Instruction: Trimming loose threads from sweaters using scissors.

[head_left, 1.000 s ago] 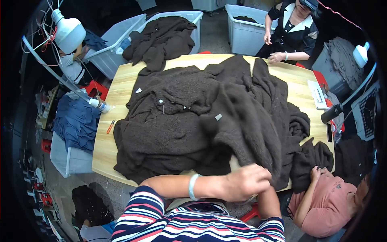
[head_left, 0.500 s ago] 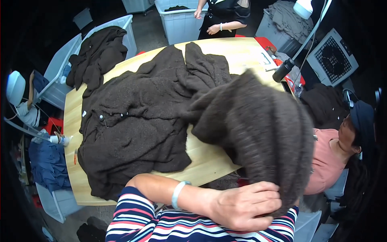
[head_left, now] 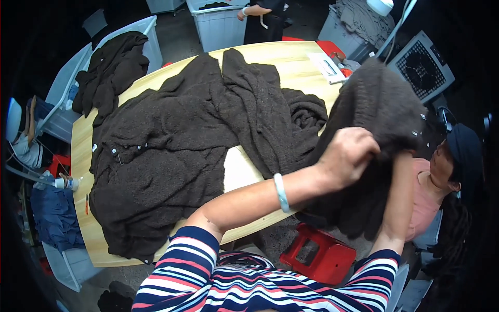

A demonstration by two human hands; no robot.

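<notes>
My left hand (head_left: 351, 156), a pale bangle on its wrist, has its fingers closed on a dark brown knit garment (head_left: 384, 99) raised over the right side of the table. My right hand (head_left: 403, 155) reaches up into the same garment; cloth covers its fingers. Lower folds of the garment hang past the table edge. Across the wooden table (head_left: 243, 166) lies another dark brown knit garment (head_left: 166, 125) with small shiny buttons or pins on it. More dark brown knit cloth (head_left: 260, 109) is heaped between them, and I cannot tell which piece it belongs to.
Orange-handled snips (head_left: 87, 204) lie at the left edge, near a small white container (head_left: 67, 183). A red stool (head_left: 319, 255) stands below the table. A person in pink (head_left: 420, 192) is close on the right. Bins (head_left: 221, 28) and a person in black (head_left: 264, 23) are beyond the table.
The garment has risen and swung right, away from me. My left hand has moved up and right with it. My right forearm has come into view, and so has the red stool.
</notes>
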